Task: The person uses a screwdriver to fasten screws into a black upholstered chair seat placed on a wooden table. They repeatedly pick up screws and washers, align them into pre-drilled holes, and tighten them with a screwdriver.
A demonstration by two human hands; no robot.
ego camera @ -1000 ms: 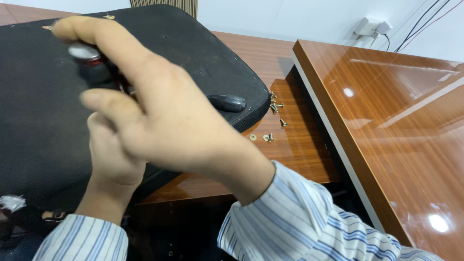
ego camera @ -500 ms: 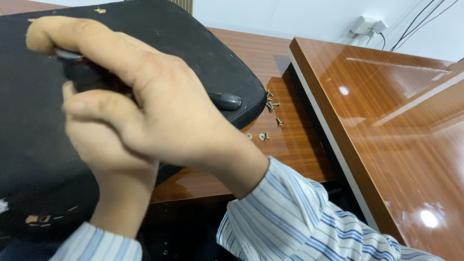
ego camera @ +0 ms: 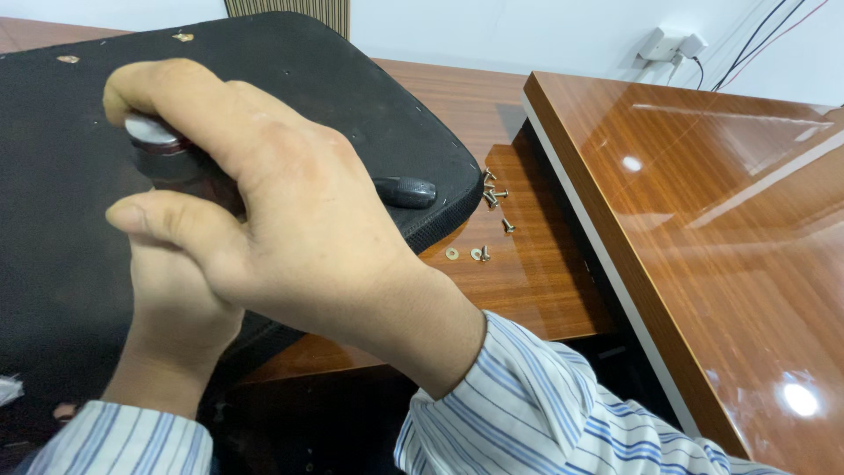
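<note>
Head view of two hands working over a black seat cushion [ego camera: 369, 97] that lies flat on a brown wooden surface [ego camera: 527, 290]. The right hand [ego camera: 290, 220] is curled over a small dark tool handle [ego camera: 163, 154] with a silver end cap; forefinger and thumb are clamped on the handle, which stands above the middle of the cushion. The left hand [ego camera: 180, 308] sits beneath the right hand, largely covered by it, with its fingers folded inward; what it grips, if anything, cannot be told. Both wrists emerge from blue-and-white striped sleeves [ego camera: 563, 413] at the near edge of the cushion.

A short black lever [ego camera: 406, 190] lies on the cushion near its right-hand corner. Just beyond that corner, loose small metal screws [ego camera: 494, 192] are scattered on the surface, and two flat washers [ego camera: 464, 254] lie a little nearer the viewer. To the right of the cushion a glossy reddish-brown tabletop [ego camera: 703, 229] rises above the lower surface. Behind it, on the white wall, a white socket [ego camera: 670, 44] carries dark cables.
</note>
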